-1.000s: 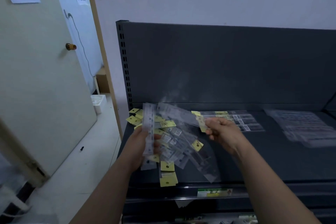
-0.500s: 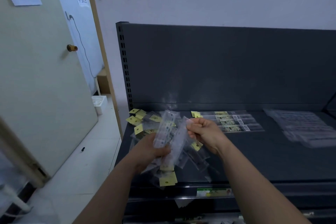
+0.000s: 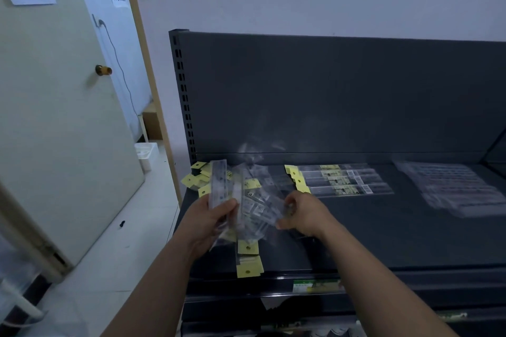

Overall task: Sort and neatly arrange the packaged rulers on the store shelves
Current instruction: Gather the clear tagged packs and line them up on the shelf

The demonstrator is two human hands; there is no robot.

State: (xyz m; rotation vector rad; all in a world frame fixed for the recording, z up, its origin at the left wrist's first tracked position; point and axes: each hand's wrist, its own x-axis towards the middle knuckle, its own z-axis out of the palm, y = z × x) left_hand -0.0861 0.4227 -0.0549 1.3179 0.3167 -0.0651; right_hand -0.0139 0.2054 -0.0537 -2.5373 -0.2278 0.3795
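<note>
A loose heap of clear-packaged rulers with yellow header tags lies at the left end of the dark shelf. My left hand is shut on a bundle of packaged rulers that stands upright above the heap. My right hand pinches the clear end of another packaged ruler lying across the heap. A tidy row of packaged rulers lies flat behind my right hand. A stack of clear packages without yellow tags rests at the far right.
The shelf's dark back panel rises behind the rulers. A price label sits on the front rail, lower shelves below. A pale door with a knob stands open at the left over a white floor.
My right hand has dropped from near the top of the bundle down to the heap's right side. The bundle in my left hand has turned more upright.
</note>
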